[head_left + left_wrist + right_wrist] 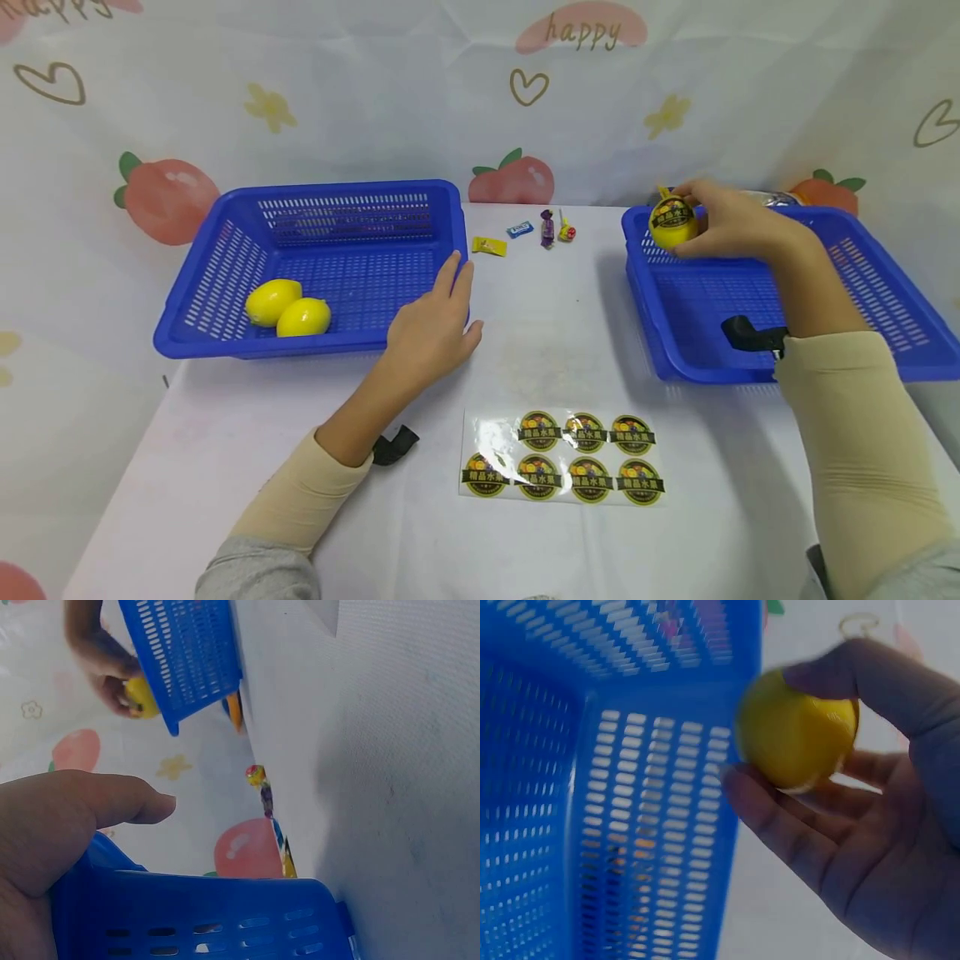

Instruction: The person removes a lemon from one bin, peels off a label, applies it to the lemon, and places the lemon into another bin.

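Observation:
My right hand [722,223] grips a yellow lemon [671,225] with a round dark sticker on it, held over the far left corner of the right blue basket [870,275]. In the right wrist view the thumb and fingers [780,825] curl round the lemon [795,731] beside the basket wall [630,787]. My left hand [435,325] rests with straight fingers against the right front corner of the left blue basket [225,250]. Two more lemons [288,310] lie in that basket. The left wrist view shows my thumb [112,799] over the basket rim [210,915].
A sheet of several round stickers [562,457] lies on the white table near the front. Small wrapped candies [547,227] sit in a row at the table's back edge, between the baskets. A patterned cloth hangs behind.

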A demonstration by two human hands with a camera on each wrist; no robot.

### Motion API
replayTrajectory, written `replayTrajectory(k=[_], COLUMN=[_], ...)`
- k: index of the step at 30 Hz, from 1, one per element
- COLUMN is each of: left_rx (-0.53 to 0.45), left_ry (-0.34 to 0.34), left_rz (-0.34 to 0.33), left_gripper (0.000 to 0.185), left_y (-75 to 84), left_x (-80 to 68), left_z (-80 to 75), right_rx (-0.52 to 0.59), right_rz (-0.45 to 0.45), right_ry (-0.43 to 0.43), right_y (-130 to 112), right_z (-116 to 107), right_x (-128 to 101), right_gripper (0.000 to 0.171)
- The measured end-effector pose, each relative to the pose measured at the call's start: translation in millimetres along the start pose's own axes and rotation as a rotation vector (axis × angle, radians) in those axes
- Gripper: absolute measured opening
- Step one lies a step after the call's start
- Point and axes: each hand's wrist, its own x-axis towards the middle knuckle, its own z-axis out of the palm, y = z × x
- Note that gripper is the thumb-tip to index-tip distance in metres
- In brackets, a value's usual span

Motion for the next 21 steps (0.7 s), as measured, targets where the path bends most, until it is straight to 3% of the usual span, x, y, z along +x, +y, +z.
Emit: replayTrajectory(k=[5, 12, 17, 21], left_rx=[0.001, 0.005, 0.006, 0.007], left_ry=[0.002, 0.016, 0.021, 0.02], left_rz=[-0.007, -0.007, 0.001, 0.008], left_gripper=[0.079, 0.078, 0.078, 0.078], left_y=[0.1, -1.2, -1.1, -0.3], left_x=[-0.2, -1.0, -1.3, -1.0], left_z=[0.4, 0.6, 1.0, 1.1], right_rx=[-0.054, -0.009, 0.051, 0.002], right_rz=[-0.012, 0.104, 0.106, 0.114], right_ry=[-0.115, -0.295, -0.357, -0.369], right_y=[16.9, 22.2, 24.8, 21.8], right_z=[3.2, 10.8, 21.8, 30.3], right_x=[7.8, 19.7, 26.5, 27.4], right_gripper=[0.078, 0.077, 0.073, 0.072])
